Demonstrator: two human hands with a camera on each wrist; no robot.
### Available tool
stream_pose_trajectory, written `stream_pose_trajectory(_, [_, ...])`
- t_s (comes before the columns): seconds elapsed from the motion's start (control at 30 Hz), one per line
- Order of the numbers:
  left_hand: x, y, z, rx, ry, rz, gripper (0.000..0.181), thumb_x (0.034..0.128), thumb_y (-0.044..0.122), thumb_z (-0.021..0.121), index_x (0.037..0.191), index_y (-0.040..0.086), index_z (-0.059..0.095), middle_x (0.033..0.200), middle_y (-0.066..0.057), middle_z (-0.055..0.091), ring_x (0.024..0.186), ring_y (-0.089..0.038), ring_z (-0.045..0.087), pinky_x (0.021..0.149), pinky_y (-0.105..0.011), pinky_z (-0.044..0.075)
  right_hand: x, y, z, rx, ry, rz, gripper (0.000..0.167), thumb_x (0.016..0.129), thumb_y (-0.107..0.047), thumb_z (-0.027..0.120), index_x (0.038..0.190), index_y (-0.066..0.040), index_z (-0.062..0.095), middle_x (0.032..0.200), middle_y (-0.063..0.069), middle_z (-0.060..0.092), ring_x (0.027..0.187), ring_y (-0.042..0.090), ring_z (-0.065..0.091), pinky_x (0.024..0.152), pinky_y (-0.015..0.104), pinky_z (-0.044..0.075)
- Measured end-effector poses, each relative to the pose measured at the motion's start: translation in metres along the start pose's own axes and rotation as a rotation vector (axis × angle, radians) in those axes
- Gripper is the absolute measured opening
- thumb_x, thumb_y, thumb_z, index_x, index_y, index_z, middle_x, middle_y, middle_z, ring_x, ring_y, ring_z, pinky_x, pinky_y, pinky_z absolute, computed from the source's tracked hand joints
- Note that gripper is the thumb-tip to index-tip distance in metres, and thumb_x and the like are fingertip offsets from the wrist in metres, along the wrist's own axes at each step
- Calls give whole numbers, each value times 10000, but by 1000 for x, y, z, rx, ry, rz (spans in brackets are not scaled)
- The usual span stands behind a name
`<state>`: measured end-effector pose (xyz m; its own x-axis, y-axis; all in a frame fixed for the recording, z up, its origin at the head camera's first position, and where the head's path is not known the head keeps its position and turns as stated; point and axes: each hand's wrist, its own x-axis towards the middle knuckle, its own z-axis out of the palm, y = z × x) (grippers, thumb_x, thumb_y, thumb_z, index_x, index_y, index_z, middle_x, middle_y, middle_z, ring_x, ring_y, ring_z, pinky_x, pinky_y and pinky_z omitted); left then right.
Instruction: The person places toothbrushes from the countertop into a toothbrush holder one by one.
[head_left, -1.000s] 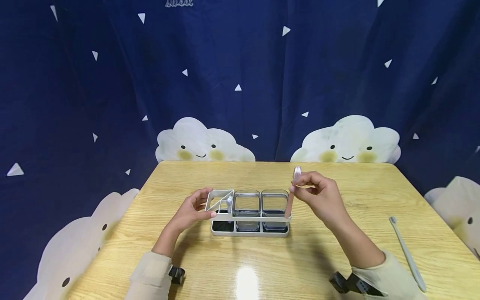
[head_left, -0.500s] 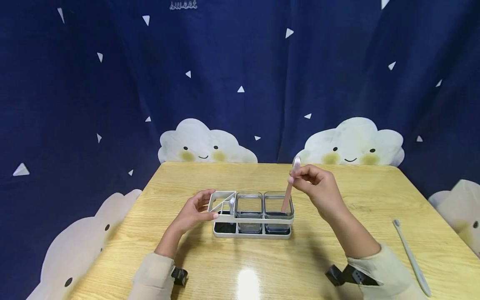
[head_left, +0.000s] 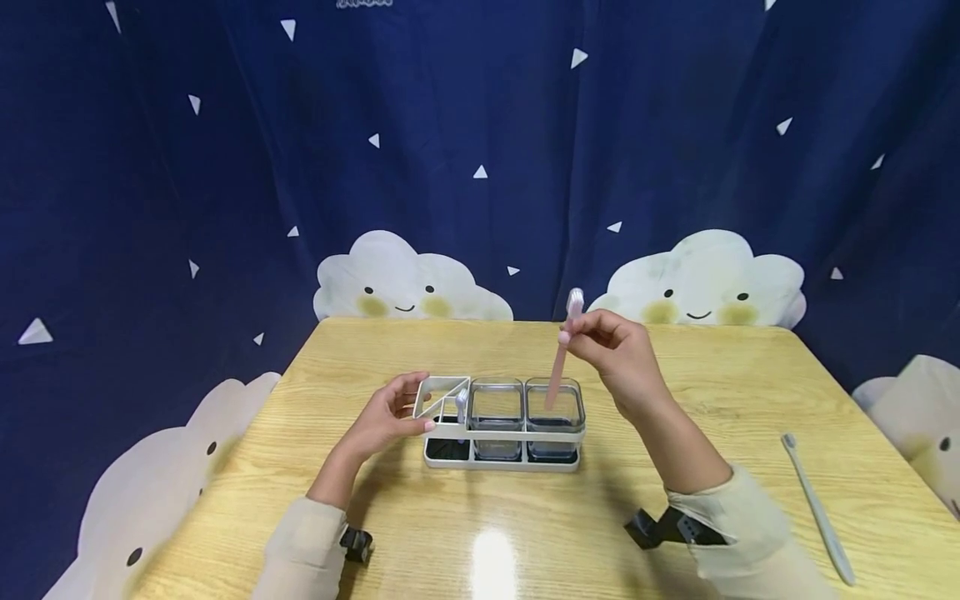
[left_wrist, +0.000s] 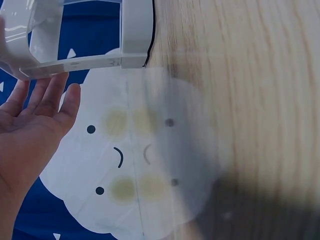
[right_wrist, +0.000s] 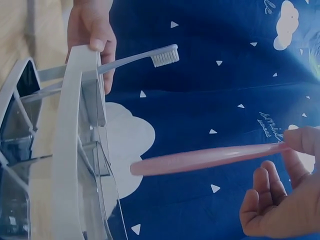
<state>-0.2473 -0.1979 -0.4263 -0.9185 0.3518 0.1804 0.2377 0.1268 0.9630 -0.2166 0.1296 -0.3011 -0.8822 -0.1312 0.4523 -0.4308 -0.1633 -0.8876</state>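
My left hand holds the left end of a white holder, thumb at the front and fingers behind. Two clear cups stand in the holder's middle and right places. A light toothbrush leans in the divided left section. My right hand pinches a pink toothbrush near its head, bristles up. In the right wrist view the pink handle's end hangs free, apart from the holder's frame. Seen from the head, that end overlaps the right cup's opening.
A grey-blue toothbrush lies on the wooden table to the right, beyond my right forearm. Behind the table hangs a dark blue curtain with clouds and triangles.
My right hand has moved left and up with the pink toothbrush, whose lower end shifted from the holder's right edge to over the right cup. My left hand keeps its hold.
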Motion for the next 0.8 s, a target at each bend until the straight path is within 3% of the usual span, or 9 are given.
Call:
stream_pose_trajectory(0.17, [-1, 1, 0, 2, 3, -3, 737, 743, -17, 750, 1371, -36, 365, 1240, -308, 450, 1122, -409, 479, 958, -463, 376, 6, 3, 7, -34, 14, 22, 60, 839, -45, 685, 811, -77, 642, 851, 5, 613, 831, 140, 553, 734, 233, 484])
stream_pose_trajectory(0.3, [0, 1, 0, -2, 4, -6, 736, 739, -22, 751, 1367, -41, 367, 1229, -314, 451, 1109, -412, 483, 933, -423, 404, 12, 6, 12, -92, 34, 52, 12, 857, -21, 650, 856, -24, 639, 841, -12, 608, 772, 125, 511, 646, 217, 439])
stream_pose_trajectory(0.43, [-1, -2, 0, -10, 6, -13, 729, 738, -31, 749, 1365, -28, 378, 1230, -301, 459, 1114, -427, 476, 910, -383, 423, 19, 12, 18, -115, 49, 71, 98, 850, -70, 669, 879, 17, 635, 816, -7, 602, 724, 118, 477, 608, 222, 401])
stream_pose_trajectory(0.67, [-1, -2, -1, -3, 11, -10, 743, 740, -23, 752, 1372, -34, 362, 1237, -300, 450, 1102, -388, 500, 891, -345, 437, 26, 21, 30, -96, 71, 106, 173, 854, -73, 655, 947, 64, 604, 855, -10, 622, 763, 125, 509, 646, 280, 415])
stream_pose_trajectory(0.8, [0, -3, 0, -15, 9, -6, 742, 737, -32, 750, 1372, -29, 367, 1236, -324, 427, 1078, -364, 520, 877, -350, 449, 30, 27, 34, -101, 85, 134, 161, 873, -86, 638, 964, 39, 596, 888, -8, 627, 801, 135, 541, 674, 306, 433])
